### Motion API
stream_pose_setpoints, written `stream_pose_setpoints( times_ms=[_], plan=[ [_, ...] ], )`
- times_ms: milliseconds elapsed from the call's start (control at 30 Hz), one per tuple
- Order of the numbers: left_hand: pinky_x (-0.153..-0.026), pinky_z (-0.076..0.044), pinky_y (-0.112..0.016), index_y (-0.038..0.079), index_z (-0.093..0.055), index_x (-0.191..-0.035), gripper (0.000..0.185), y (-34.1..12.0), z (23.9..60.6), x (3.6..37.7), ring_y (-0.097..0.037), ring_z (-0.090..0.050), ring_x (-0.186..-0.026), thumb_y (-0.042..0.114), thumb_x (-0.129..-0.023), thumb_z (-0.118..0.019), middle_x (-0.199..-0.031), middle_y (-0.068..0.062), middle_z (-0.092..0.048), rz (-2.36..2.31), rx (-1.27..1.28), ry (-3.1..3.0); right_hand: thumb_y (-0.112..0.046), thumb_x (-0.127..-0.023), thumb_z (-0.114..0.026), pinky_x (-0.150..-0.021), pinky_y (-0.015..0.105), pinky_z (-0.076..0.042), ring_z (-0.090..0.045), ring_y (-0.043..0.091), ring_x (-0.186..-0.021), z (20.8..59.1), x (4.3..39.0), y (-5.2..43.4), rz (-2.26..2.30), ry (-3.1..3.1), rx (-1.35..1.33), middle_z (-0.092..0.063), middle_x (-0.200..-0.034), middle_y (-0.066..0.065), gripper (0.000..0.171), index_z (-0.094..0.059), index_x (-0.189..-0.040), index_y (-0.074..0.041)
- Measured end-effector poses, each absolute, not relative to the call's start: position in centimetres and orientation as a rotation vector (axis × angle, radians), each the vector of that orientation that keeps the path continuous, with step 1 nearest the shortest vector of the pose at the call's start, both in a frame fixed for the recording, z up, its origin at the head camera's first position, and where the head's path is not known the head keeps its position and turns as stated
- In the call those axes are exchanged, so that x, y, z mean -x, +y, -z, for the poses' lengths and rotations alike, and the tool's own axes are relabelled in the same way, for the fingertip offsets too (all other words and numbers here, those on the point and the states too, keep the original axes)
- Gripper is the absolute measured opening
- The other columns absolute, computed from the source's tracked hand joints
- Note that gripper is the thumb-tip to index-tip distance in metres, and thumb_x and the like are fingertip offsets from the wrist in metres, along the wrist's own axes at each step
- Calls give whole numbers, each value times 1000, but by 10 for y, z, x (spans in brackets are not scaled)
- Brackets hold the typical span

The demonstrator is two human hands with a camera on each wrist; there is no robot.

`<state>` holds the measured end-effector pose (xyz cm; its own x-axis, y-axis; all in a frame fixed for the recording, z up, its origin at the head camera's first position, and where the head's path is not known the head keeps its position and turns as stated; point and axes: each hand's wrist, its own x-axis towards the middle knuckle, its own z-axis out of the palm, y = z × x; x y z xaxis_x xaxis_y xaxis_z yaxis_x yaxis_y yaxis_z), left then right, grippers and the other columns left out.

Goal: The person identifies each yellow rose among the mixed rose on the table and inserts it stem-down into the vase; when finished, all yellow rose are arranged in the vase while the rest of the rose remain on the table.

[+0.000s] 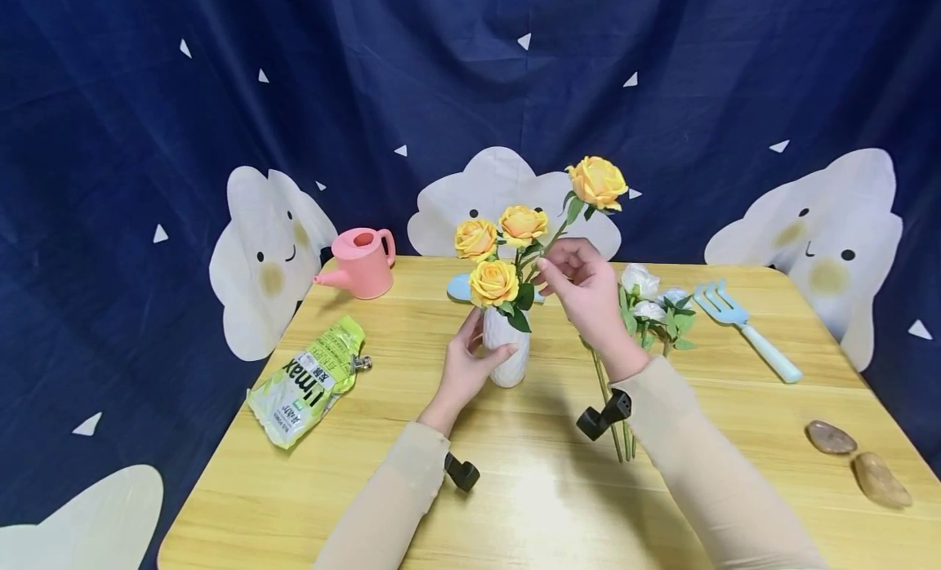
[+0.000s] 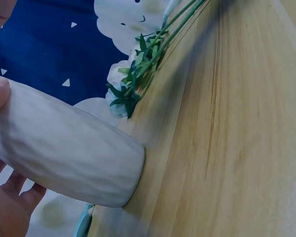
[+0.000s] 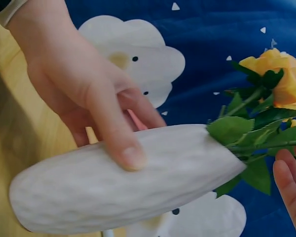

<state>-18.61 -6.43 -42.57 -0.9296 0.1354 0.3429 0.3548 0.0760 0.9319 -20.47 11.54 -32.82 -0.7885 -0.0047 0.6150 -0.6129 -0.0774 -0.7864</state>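
Note:
My left hand (image 1: 465, 367) grips a white textured vase (image 1: 509, 364), thumb on the near side and fingers on the far side. Several yellow roses (image 1: 494, 282) stand in its mouth. Above and right of the vase, my right hand (image 1: 584, 294) pinches the stem of another yellow rose (image 1: 597, 183), which leans to the right. That stem runs down toward the vase mouth, its lower end hidden among the leaves. In the right wrist view, the left thumb presses the vase (image 3: 89, 192), and right fingers (image 3: 289, 177) show beside the stems.
White roses (image 1: 639, 281) with long stems lie right of the vase, near a blue hand fork (image 1: 724, 309). Two stones (image 1: 831, 437) sit farther right. At left are a pink watering can (image 1: 363, 268) and a green-white pouch (image 1: 309, 382). A blue tool (image 1: 459, 287) lies behind the vase.

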Motion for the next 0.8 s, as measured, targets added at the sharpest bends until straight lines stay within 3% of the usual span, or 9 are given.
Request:
stream_pose_setpoints(
  times_ms=[133,400,567,800],
  plan=[
    [-97,-40,-43,-1,-32,-142,79,-64,425,186,-29,-49,-117,11,-78,-76,-130,-18,-51,1959,502,-2184,4,-86,-62,-53,34,-54,-63,20,-65,336,206,114,-1940,-1816,-621,-57,-79,31,17,-53,-97,12],
    [-97,-40,-47,1,-34,-142,77,-65,427,187,-33,-49,-115,10,-78,-76,-128,-18,-52,1950,523,-2163,-2,-87,-63,-58,34,-55,-62,17,-68,353,208,116,-1978,-1978,-526,-64,-79,4,17,-57,-96,12],
    [-95,-40,-48,2,-35,-142,76,-66,432,190,-33,-49,-115,11,-78,-76,-127,-17,-53,1940,534,-2153,1,-87,-61,-60,34,-55,-64,22,-70,368,207,121,-2007,-2030,-484,-65,-83,16,9,-59,-94,6],
    [-96,-41,-42,14,-37,-142,78,-69,448,200,-23,-50,-115,21,-76,-78,-127,-8,-54,1936,488,-2168,-12,-85,-68,-61,37,-55,-65,25,-72,391,200,134,-2021,-2103,-383,-64,-85,20,22,-61,-98,5]
  ],
)
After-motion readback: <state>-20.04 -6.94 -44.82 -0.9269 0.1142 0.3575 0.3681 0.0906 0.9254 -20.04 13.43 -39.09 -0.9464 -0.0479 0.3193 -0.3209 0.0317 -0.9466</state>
